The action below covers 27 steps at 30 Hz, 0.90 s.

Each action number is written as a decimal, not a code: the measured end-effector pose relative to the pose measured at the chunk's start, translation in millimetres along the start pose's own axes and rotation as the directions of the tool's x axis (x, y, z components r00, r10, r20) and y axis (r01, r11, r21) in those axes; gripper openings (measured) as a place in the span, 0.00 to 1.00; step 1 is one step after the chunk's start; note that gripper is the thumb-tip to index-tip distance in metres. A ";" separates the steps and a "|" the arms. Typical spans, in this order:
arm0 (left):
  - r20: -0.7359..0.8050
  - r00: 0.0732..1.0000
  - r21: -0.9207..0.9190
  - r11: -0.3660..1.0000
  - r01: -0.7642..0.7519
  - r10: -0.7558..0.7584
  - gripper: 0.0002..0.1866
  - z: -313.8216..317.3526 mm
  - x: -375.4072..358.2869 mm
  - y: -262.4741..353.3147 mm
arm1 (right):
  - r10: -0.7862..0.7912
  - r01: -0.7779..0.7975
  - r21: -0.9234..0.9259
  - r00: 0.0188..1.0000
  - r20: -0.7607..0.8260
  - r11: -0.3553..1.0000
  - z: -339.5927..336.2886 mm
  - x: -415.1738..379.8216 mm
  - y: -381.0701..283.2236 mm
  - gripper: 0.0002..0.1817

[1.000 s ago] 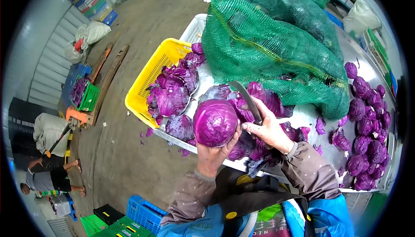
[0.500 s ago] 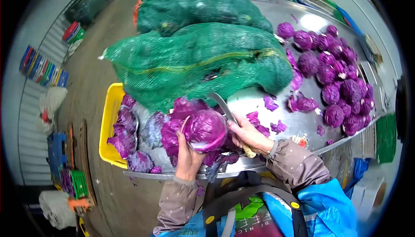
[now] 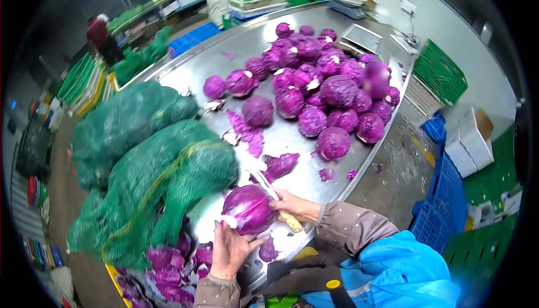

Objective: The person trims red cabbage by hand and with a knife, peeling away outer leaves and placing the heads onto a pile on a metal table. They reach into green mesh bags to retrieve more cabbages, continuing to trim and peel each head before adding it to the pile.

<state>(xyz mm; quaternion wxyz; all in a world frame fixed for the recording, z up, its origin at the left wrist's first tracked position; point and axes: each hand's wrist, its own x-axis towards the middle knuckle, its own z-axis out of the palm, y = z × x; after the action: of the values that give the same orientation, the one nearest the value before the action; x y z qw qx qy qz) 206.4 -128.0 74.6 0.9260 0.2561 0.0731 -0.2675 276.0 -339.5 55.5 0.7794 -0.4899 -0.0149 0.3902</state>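
Observation:
A purple cabbage [image 3: 247, 210] is at the near edge of the metal table, just beyond my left hand [image 3: 230, 252]. That hand has its palm showing and its fingers spread, the tips right at the cabbage's near side. My right hand [image 3: 300, 207] is wrapped round the pale handle of a knife [image 3: 291, 222]; its blade points away over the cabbage, and its fingers are at the cabbage's right side. Loose purple leaves [image 3: 279, 166] lie beyond the cabbage. One blurred cabbage [image 3: 375, 79] overlaps the right side of a large cabbage pile [image 3: 338, 90].
Green mesh sacks [image 3: 163, 179] fill the left of the metal table [image 3: 210, 159]. A yellow crate [image 3: 116, 283] with leaves is below them. A scale [image 3: 362, 38] stands at the far right; blue crates [image 3: 441, 207] are off the right edge. A person [image 3: 101, 38] is far left.
My view has turned right, toward the cabbage pile. My left hand has gone from cupping a cabbage to spread fingers. The knife is still in my right hand.

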 end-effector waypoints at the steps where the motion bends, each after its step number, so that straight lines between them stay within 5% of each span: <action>1: 0.015 1.000 0.087 0.996 0.010 -0.011 0.40 10.0 9.8 -0.7 | -0.044 0.044 0.120 0.999 -0.001 0.992 -18.7 -3.0 1.1 0.45; 4: 0.000 0.999 0.265 0.963 0.037 -0.038 0.44 35.3 30.6 -3.9 | -0.157 0.187 0.340 0.981 -0.114 0.922 -88.6 -5.3 7.1 0.42; 6: -0.079 0.997 0.388 0.921 0.026 0.005 0.44 32.6 40.8 -11.3 | -0.193 0.321 0.371 0.919 -0.343 0.872 -130.1 -8.6 -18.2 0.41; 8: -0.203 0.979 0.362 0.928 0.084 -0.009 0.39 24.3 41.7 -16.2 | -0.272 0.414 0.359 0.882 -0.384 0.837 -139.9 -33.1 -86.4 0.36; 10: -0.273 0.962 0.367 0.924 0.107 -0.003 0.36 14.9 37.6 -20.6 | -0.436 0.548 0.061 0.723 -0.536 0.834 -189.2 -38.6 -128.5 0.31; 12: -0.306 0.952 0.367 0.925 0.095 0.024 0.32 10.6 30.0 -22.8 | -0.386 0.527 0.000 0.622 -0.682 0.850 -244.4 -44.2 -170.7 0.26; 13: -0.354 0.934 0.364 0.927 0.096 0.042 0.30 8.3 25.7 -23.5 | -0.481 0.600 -0.100 0.518 -0.707 0.794 -259.4 -42.3 -190.9 0.26; 15: -0.441 0.893 0.350 0.933 0.084 0.085 0.26 1.2 18.4 -26.9 | -0.502 0.520 -0.276 0.364 -0.785 0.808 -290.2 -45.0 -228.3 0.34; 18: -0.531 0.834 0.423 0.900 0.108 0.150 0.24 -8.7 9.4 -33.5 | -0.649 0.486 -0.482 0.263 -0.714 0.729 -368.2 -34.3 -270.6 0.46; 19: -0.561 0.809 0.449 0.885 0.121 0.174 0.22 -7.8 5.9 -35.1 | -0.724 0.288 -0.695 -0.011 -0.690 0.658 -357.5 -33.0 -284.1 0.49; 20: -0.577 0.784 0.477 0.874 0.094 0.230 0.21 -9.1 1.7 -39.5 | -0.733 -0.117 -0.724 -0.070 -0.677 0.680 -341.4 -36.1 -303.0 0.44; 22: -0.495 0.757 0.686 0.727 0.039 0.427 0.21 -34.8 -9.0 -55.0 | -0.905 -0.353 -0.861 0.080 -0.418 0.366 -401.9 -22.2 -319.6 0.24; 23: -0.394 0.719 0.866 0.494 0.081 0.573 0.22 -38.1 -15.2 -56.1 | -0.922 -0.350 -0.905 0.211 -0.326 0.240 -443.6 -14.9 -331.0 0.21; 24: -0.282 0.696 0.958 0.229 0.171 0.661 0.23 -40.2 -23.9 -55.8 | -0.906 -0.579 -0.814 0.367 -0.209 -0.048 -482.9 -11.4 -347.1 0.22; 25: -0.210 0.663 0.976 0.118 0.181 0.718 0.24 -47.0 -33.0 -58.1 | -0.856 -0.697 -0.624 0.510 -0.083 -0.354 -518.6 -7.4 -362.9 0.24; 26: -0.120 0.643 0.980 -0.013 0.197 0.756 0.25 -56.4 -44.0 -57.4 | -0.943 -0.613 -0.774 0.328 -0.064 -0.161 -571.1 8.9 -378.4 0.27; 27: -0.074 0.648 0.942 -0.161 0.295 0.758 0.26 -63.1 -56.8 -54.8 | -0.781 -0.746 -0.282 0.625 0.015 -0.603 -547.3 3.7 -380.3 0.29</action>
<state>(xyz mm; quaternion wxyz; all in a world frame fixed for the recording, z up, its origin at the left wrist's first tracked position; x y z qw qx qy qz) 129.2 -109.4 12.0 0.3425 0.9267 0.1225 0.0941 726.3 -830.8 64.7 -0.3065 -0.9230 -0.0502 -0.2272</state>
